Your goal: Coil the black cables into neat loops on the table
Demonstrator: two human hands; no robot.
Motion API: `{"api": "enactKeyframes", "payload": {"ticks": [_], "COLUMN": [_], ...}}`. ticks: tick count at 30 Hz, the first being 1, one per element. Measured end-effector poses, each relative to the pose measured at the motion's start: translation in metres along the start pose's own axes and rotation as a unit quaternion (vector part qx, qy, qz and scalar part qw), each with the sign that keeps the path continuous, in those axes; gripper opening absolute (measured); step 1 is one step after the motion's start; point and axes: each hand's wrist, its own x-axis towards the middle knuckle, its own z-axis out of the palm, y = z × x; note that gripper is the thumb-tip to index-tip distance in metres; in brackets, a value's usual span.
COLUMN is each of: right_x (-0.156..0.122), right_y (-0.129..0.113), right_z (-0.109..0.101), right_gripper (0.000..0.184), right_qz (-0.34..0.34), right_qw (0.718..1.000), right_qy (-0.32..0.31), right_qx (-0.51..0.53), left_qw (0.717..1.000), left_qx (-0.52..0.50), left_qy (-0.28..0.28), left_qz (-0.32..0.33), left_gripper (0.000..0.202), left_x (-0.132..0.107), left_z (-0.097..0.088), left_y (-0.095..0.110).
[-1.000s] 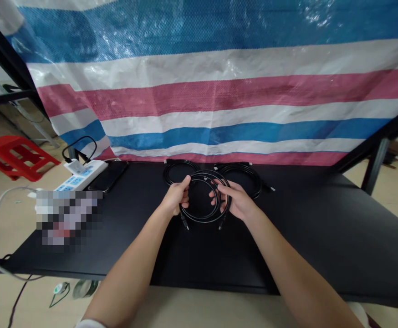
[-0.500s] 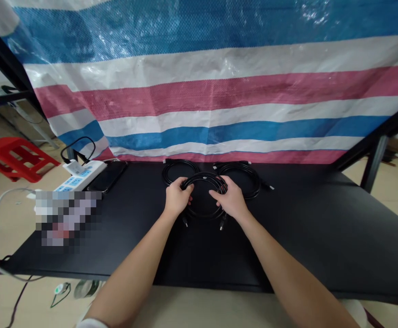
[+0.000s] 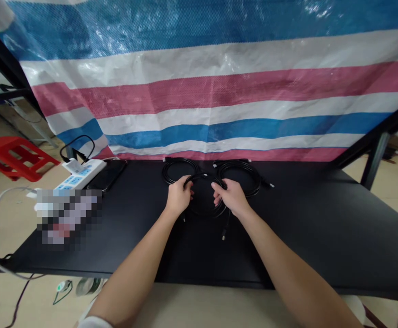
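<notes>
Between my two hands is a coiled black cable (image 3: 204, 213), its loops gathered into a ring near the middle of the black table (image 3: 304, 241). My left hand (image 3: 179, 196) is closed round the ring's left side. On the right side, my right hand (image 3: 231, 196) pinches the loops between thumb and fingers. One plug (image 3: 224, 236) of this cable hangs down below my right hand; another end shows just under the left hand. Behind the ring lie a second coiled black cable (image 3: 165, 173) to the left and a third coiled black cable (image 3: 256, 175) to the right.
At the table's left stand a white power strip (image 3: 94, 167) with a charger plugged in and a dark phone (image 3: 112, 174). A blurred-out item (image 3: 72, 216) lies nearer me. A striped tarp (image 3: 206, 95) hangs behind; a red stool (image 3: 17, 155) is on the floor.
The held loops have drawn closer together at the top, and the plug below my right hand hangs lower. Both hands have stayed on the ring, with slight finger shifts.
</notes>
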Motion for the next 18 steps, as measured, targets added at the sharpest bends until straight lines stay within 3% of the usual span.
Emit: {"api": "enactKeyframes", "payload": {"ticks": [4,7,10,13,15,18], "right_x": [0.001,0.001,0.000,-0.002,-0.003,-0.004], "right_y": [0.000,-0.003,-0.007,-0.010,-0.012,-0.012], "right_z": [0.002,0.001,-0.001,-0.004,-0.006,-0.007], "right_gripper": [0.044,0.045,0.046,0.041,0.034,0.022], "right_qz": [0.017,0.053,0.080,0.091,0.093,0.090], "right_qw": [0.989,0.971,0.956,0.947,0.943,0.939], "right_qy": [-0.024,-0.035,-0.055,-0.085,-0.105,-0.121], "right_qx": [0.144,0.229,0.278,0.297,0.301,0.308], "left_qw": [0.999,0.991,0.952,0.898,0.878,0.878], "left_qx": [-0.028,-0.105,-0.215,-0.295,-0.317,-0.325], "left_qy": [-0.022,-0.078,-0.171,-0.231,-0.238,-0.215], "left_qz": [-0.011,-0.041,-0.136,-0.231,-0.268,-0.278], "left_gripper": [0.016,0.007,0.017,0.041,0.053,0.052], "left_x": [0.004,0.003,0.000,-0.001,-0.001,0.002], "left_z": [0.001,0.000,-0.004,-0.008,-0.009,-0.009], "left_y": [-0.001,0.001,0.006,0.009,0.010,0.009]}}
